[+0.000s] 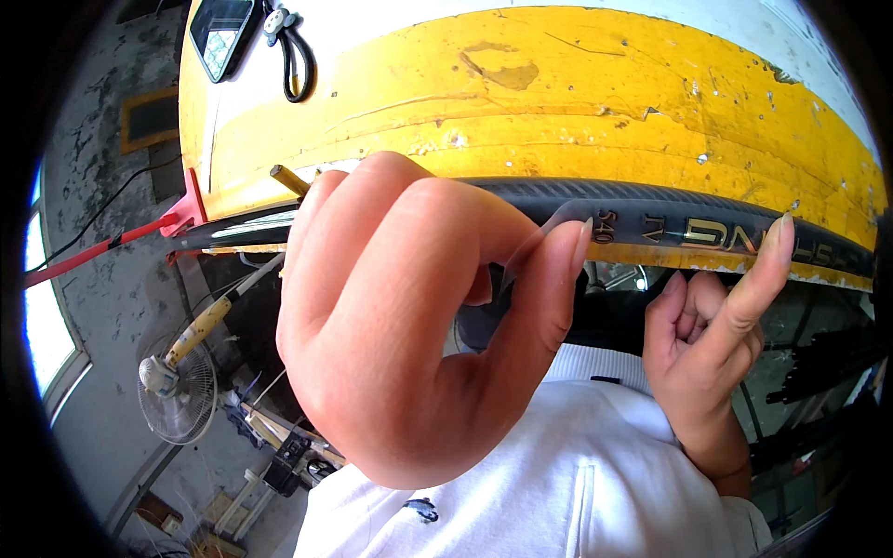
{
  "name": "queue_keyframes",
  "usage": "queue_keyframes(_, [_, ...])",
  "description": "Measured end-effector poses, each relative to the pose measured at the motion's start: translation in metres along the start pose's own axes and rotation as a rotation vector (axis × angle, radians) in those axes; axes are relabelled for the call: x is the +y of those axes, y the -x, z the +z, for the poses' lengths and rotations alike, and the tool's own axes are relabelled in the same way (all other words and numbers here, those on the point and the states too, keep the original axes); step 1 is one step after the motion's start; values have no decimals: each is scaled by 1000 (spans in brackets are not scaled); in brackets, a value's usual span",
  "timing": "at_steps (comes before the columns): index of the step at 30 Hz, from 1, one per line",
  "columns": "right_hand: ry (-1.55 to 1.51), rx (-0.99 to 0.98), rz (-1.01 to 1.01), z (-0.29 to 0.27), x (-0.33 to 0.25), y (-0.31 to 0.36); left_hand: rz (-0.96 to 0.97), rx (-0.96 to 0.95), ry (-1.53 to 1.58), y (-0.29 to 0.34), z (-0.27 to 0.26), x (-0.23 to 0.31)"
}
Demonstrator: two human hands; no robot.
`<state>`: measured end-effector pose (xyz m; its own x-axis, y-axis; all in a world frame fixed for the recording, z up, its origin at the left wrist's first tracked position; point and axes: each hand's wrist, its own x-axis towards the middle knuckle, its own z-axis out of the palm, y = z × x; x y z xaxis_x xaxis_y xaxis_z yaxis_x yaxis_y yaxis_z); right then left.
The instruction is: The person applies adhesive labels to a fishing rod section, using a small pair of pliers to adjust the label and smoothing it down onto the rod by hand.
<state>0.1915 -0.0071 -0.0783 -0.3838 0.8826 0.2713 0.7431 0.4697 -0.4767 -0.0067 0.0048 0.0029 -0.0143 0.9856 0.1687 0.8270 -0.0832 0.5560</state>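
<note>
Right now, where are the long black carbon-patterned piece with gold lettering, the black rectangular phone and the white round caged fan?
Long black piece [642, 198], head view: patterned upper surface.
Black phone [220, 41], head view: screen.
White fan [191, 400], head view: cage.

Your bare left hand [400, 335] hides part of that long black carbon-patterned tube [577, 193], and the flat black phone [221, 42] gets cropped up top.
</note>
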Motion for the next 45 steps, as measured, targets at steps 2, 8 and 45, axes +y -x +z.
queue_keyframes(2, [-8,2,-15,0,0,-1,-2,3,2,1,-1,0])
queue_keyframes(8, [10,-7,-20,0,2,-1,-7,13,2,1,1,0])
queue_keyframes(45, [235,-42,-109,4,-41,-29,-130,97,85,1,6,11])
